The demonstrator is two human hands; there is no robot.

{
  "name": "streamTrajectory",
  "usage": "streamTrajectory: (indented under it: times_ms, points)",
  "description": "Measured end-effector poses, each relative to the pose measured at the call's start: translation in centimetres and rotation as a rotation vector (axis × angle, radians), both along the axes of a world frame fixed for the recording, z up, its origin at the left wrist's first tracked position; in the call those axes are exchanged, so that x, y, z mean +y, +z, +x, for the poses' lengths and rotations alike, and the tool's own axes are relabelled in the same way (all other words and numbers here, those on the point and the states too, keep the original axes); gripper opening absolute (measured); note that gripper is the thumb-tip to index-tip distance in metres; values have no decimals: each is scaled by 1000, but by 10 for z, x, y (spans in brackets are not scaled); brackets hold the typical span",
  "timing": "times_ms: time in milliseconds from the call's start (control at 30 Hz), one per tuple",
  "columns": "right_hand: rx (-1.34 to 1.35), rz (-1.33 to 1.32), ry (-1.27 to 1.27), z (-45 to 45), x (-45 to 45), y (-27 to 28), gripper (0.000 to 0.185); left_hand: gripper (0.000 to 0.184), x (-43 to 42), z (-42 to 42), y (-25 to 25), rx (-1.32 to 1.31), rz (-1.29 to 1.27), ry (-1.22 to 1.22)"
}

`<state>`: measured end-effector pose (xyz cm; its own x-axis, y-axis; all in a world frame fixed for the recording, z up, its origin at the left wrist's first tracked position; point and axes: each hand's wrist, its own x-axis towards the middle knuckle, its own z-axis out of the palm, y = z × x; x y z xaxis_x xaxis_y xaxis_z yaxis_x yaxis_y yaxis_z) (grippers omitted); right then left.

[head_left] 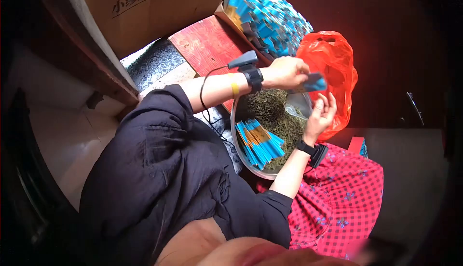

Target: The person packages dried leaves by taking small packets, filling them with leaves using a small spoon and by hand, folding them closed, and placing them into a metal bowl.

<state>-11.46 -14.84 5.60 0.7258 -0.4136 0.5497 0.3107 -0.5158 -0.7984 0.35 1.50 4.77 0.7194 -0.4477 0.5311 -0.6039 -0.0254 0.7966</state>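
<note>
Left hand [288, 73]: a blue packet [317, 83] is held above the basin's [233, 121] upper right edge.
Right hand [320, 116]: half-curled, it is raised just below the packet.
Basin: dried leaves [292, 138] are contained; flat packets [260, 143] are bunched along the lower left rim.

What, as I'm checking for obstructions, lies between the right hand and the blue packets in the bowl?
In the head view, loose green-brown flakes show between the right hand and those packets.

Packets [260, 144] lay on loose leaves [291, 136] in the basin [233, 123], a bag [347, 66] to its right, a packet-filled box [241, 34] behind it.
</note>
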Motion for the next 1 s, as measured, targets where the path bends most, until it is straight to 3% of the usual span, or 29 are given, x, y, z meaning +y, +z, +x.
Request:
streamTrajectory:
  times_ms: [100,233,300,400,600,733,933,1000]
  points:
    - [-27,7,-5,-3,-3,5,34,25,50,28,15,-93,-140,40]
    - [11,21,-6,-3,-5,-1,32,28,124,89,10,19,-102,363]
    - [24,52,0,-1,-6,-4,32,27,151,121,-7,-103,-12,556]
    - [69,36,20,1,-4,-4,31,30,165,150,-21,51,44,571]
    - [79,-1,5,-2,-7,-7,30,32,152,178,-32,76,49,624]
    - [105,38,19,-2,-10,-10,30,30,152,179,-33,77,243,586]
    - [158,37,64,2,-11,-14,31,33,144,196,-76,83,616,608]
    - [196,38,71,-1,-13,-15,31,38,140,192,-80,-105,369,758]
